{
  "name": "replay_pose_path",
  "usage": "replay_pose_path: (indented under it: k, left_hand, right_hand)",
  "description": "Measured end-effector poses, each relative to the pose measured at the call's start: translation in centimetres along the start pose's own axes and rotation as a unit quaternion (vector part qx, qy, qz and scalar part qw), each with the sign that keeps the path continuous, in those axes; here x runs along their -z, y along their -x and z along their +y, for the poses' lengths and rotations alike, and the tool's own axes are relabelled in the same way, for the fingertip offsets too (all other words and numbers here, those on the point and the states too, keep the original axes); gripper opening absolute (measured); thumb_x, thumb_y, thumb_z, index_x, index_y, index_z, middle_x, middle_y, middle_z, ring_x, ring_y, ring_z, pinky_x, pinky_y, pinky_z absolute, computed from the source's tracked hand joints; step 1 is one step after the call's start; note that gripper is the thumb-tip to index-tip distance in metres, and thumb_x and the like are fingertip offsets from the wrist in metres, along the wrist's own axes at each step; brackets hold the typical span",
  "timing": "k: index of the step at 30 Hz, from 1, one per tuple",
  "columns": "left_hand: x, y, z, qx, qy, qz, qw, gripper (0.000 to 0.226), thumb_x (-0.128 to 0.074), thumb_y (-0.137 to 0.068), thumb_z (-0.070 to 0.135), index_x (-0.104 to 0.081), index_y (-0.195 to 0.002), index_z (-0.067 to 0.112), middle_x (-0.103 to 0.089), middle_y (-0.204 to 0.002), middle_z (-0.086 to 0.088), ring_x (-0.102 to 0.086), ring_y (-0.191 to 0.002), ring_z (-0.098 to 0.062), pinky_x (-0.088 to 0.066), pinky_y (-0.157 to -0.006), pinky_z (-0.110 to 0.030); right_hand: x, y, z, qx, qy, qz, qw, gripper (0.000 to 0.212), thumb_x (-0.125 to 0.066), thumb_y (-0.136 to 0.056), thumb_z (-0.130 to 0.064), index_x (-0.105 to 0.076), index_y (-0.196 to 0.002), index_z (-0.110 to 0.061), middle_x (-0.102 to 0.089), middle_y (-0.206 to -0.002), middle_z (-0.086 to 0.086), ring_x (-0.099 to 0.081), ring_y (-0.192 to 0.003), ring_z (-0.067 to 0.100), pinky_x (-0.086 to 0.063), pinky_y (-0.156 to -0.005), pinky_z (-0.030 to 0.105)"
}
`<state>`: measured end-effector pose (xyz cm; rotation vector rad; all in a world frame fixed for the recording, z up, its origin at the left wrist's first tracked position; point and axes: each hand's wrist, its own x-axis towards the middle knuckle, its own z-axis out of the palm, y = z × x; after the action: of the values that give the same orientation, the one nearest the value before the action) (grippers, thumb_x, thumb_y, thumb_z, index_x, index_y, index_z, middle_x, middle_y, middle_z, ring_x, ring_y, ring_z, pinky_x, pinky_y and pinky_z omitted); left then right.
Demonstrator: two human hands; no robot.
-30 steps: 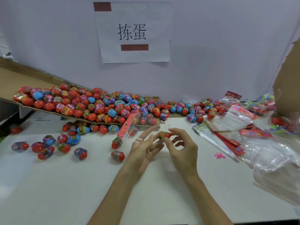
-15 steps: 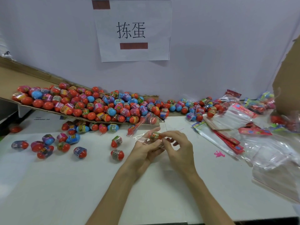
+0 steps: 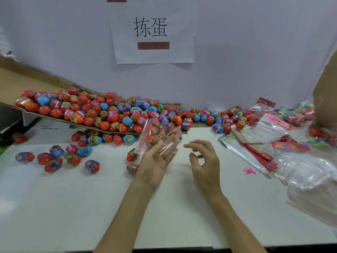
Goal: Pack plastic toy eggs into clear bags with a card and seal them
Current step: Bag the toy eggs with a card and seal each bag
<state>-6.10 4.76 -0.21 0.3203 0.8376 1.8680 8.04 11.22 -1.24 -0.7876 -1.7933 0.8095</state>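
- White table (image 3: pixel 91 207), egg pile (image 3: pixel 102 114) on tilted cardboard ramp (image 3: pixel 11 79) at back, prob. to feed eggs fwd.
- Left hand (image 3: pixel 155 165) palm up, fingers straight, cradling clear bag (image 3: pixel 164 133) w/ egg (image 3: pixel 153 138) + red card (image 3: pixel 145 136) inside.
- Right hand (image 3: pixel 206 165) just beside bag, fingers loosely curled, holding nothing; prob. poised to seal.
- Empty bags (image 3: pixel 264 128) stacked at right, w/in reach.

Clear bag (image 3: pixel 164 133): lies tilted across outstretched fingers of left grip (image 3: pixel 155 161). Inside: egg (image 3: pixel 152 139), red base, printed band; red card (image 3: pixel 145 136) along bag's left side. Two loose eggs (image 3: pixel 132 156) on worktop (image 3: pixel 73 207) just left of that grip. Egg heap (image 3: pixel 109 114) beyond it. Empty bags (image 3: pixel 264 132) stacked well right of right grip (image 3: pixel 206 165).
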Motion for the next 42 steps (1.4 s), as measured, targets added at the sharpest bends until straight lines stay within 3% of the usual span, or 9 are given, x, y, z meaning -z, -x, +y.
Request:
replay_pose_path:
  k: [3,5,9,13,20,28,32,36,42]
  left_hand:
    - [0.6,0.3,1.6,-0.036,0.041,0.0,0.999,0.04,-0.054,-0.097,0.018,-0.067,-0.133,0.01,-0.068,-0.135,-0.016,-0.067,-0.124,-0.03,-0.058,-0.098,-0.039]
    - [1.0,0.5,2.7,-0.055,0.052,-0.008,0.997,0.036,-0.051,-0.099,0.019,-0.075,-0.125,0.014,-0.068,-0.134,-0.016,-0.066,-0.125,-0.028,-0.059,-0.095,-0.036]
    - [2.0,0.5,5.4,-0.082,0.074,-0.014,0.994,0.046,-0.045,-0.103,0.02,-0.052,-0.148,0.01,-0.064,-0.139,-0.017,-0.064,-0.129,-0.028,-0.058,-0.099,-0.036]
    - [3.3,1.7,7.7,-0.119,0.072,0.005,0.99,0.039,-0.043,-0.106,0.021,-0.08,-0.116,0.015,-0.068,-0.135,-0.016,-0.065,-0.128,-0.027,-0.059,-0.096,-0.036]
    - [6.4,2.2,9.0,-0.119,0.075,0.032,0.99,0.038,-0.041,-0.109,0.022,-0.075,-0.124,0.012,-0.066,-0.138,-0.015,-0.064,-0.128,-0.026,-0.059,-0.096,-0.035]
    - [8.3,1.3,8.2,-0.111,0.099,0.071,0.986,0.04,-0.05,-0.103,0.02,-0.056,-0.142,0.009,-0.066,-0.138,-0.017,-0.066,-0.126,-0.029,-0.061,-0.093,-0.038]
    - [8.2,1.5,7.8,-0.097,0.088,0.103,0.986,0.033,-0.048,-0.105,0.018,-0.078,-0.115,0.009,-0.068,-0.134,-0.017,-0.07,-0.119,-0.029,-0.061,-0.093,-0.037]
    - [7.4,1.3,7.7,-0.091,0.082,0.083,0.989,0.029,-0.052,-0.101,0.017,-0.063,-0.127,0.011,-0.067,-0.135,-0.019,-0.068,-0.121,-0.032,-0.057,-0.099,-0.041]
    - [4.3,0.4,6.2,-0.064,0.054,0.051,0.995,0.04,-0.058,-0.09,0.016,-0.06,-0.13,0.012,-0.068,-0.133,-0.019,-0.068,-0.121,-0.033,-0.056,-0.099,-0.044]
  right_hand:
    - [-0.3,-0.8,0.1,-0.076,-0.004,-0.047,0.996,0.037,-0.068,-0.09,-0.005,-0.068,-0.116,-0.032,-0.055,-0.125,-0.008,-0.064,-0.095,0.002,-0.049,-0.075,0.015]
    - [-1.0,-1.3,-0.3,-0.085,0.014,-0.166,0.982,0.055,-0.076,-0.087,-0.028,-0.053,-0.136,-0.038,-0.043,-0.138,-0.012,-0.06,-0.108,0.002,-0.052,-0.087,0.02]
    - [-5.1,-1.5,-1.6,0.067,0.17,-0.314,0.932,0.101,-0.069,-0.073,-0.07,-0.023,-0.156,-0.036,-0.015,-0.167,-0.006,-0.018,-0.153,0.016,-0.025,-0.12,0.041]
    - [-9.7,-2.1,-1.8,0.116,0.256,-0.354,0.892,0.112,-0.064,-0.074,-0.082,-0.012,-0.16,-0.034,-0.001,-0.172,0.003,0.006,-0.158,0.024,-0.008,-0.126,0.055]
    - [-12.2,-3.9,-1.1,0.17,0.266,-0.305,0.898,0.08,-0.054,-0.084,-0.078,-0.034,-0.151,-0.038,-0.033,-0.155,0.006,-0.028,-0.143,0.027,-0.035,-0.113,0.052]
    - [-14.0,-3.7,-1.1,0.158,0.254,-0.317,0.9,0.067,-0.053,-0.09,-0.071,-0.045,-0.145,-0.034,-0.04,-0.146,0.002,-0.037,-0.134,0.024,-0.036,-0.105,0.046]
    - [-14.5,-3.6,-1.1,0.197,0.274,-0.304,0.891,0.054,-0.056,-0.094,-0.061,-0.054,-0.135,-0.025,-0.051,-0.13,0.001,-0.045,-0.119,0.023,-0.041,-0.095,0.04]
    - [-13.1,-3.8,-1.2,0.22,0.253,-0.318,0.887,0.04,-0.059,-0.096,-0.05,-0.06,-0.121,-0.019,-0.056,-0.112,0.002,-0.053,-0.097,0.022,-0.043,-0.077,0.034]
    - [-6.8,-6.0,0.5,0.032,0.045,-0.25,0.967,0.007,-0.066,-0.097,-0.031,-0.061,-0.101,-0.032,-0.066,-0.092,-0.013,-0.061,-0.082,0.005,-0.05,-0.071,0.019]
